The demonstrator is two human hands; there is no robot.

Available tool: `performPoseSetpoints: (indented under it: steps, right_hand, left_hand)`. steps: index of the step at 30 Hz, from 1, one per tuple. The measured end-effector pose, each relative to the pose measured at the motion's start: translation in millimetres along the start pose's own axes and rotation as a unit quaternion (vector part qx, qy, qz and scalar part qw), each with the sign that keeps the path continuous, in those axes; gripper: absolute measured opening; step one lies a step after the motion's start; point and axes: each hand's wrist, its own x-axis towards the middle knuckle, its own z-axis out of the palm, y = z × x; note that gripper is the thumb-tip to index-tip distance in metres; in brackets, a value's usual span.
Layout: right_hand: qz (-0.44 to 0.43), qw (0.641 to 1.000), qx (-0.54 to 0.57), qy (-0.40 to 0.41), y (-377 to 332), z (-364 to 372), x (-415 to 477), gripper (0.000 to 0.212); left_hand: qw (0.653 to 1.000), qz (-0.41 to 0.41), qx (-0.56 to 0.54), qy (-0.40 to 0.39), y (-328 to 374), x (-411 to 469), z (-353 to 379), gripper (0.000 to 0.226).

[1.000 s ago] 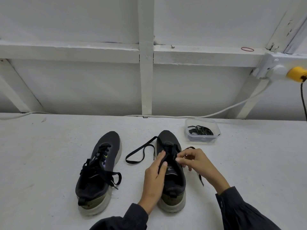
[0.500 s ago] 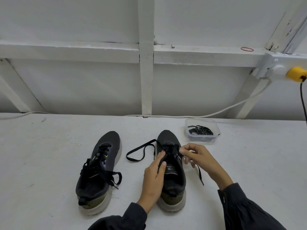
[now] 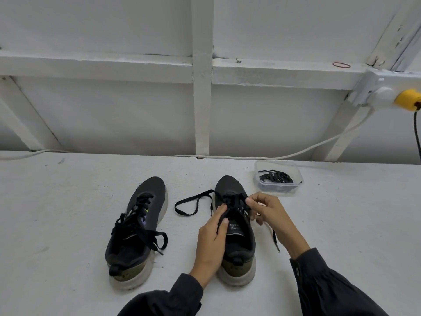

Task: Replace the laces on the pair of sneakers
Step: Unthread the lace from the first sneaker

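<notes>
Head view. Left hand (image 3: 213, 241) rests on the sneaker (image 3: 227, 185) at its tongue: forefinger and thumb lie nearly straight and close together, pressing on the upper, nothing curled round. Right hand (image 3: 271, 215) sits at the eyelets just beyond the left fingertips; thumb and forefinger pinch the black lace (image 3: 189, 202) there, remaining fingers curled under. One free run of the lace loops flat on the table (image 3: 68, 224) left of the left fingertips; the other end trails below the right fingers, beside the sneaker. Second sneaker (image 3: 145, 201) stands well left of the left hand, toe away, fully laced, ends loose over its collar. Clear plastic container (image 3: 296, 176) sits just beyond the right fingers, holding coiled black spare laces (image 3: 276, 176). Both sleeves dark.
</notes>
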Motion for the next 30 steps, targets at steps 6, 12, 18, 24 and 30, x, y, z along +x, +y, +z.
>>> performPoseSetpoints:
  steps: [6, 12, 18, 24, 30]
  right_hand:
    - [0.003, 0.995, -0.065, -0.069, -1, -7, -4, 0.015]
    - [-0.015, 0.997, 0.025, 0.074, -8, -17, 8, 0.018]
    - [0.037, 0.998, -0.023, -0.053, 0, -15, 0, 0.016]
    - [-0.014, 0.999, -0.021, 0.044, -4, -16, 10, 0.010]
    - [0.017, 0.999, -0.006, 0.037, -11, -30, 12, 0.024]
  left_hand:
    - [1.000, -0.005, 0.000, -0.001, 0, 0, 1, 0.038]
    - [1.000, -0.007, 0.007, -0.007, 1, 1, -1, 0.038]
    - [1.000, -0.009, -0.004, -0.001, 2, -1, 2, 0.039]
    - [1.000, -0.011, 0.003, -0.005, 2, 0, 0, 0.038]
    - [1.000, -0.015, -0.002, 0.000, 2, -1, 1, 0.038]
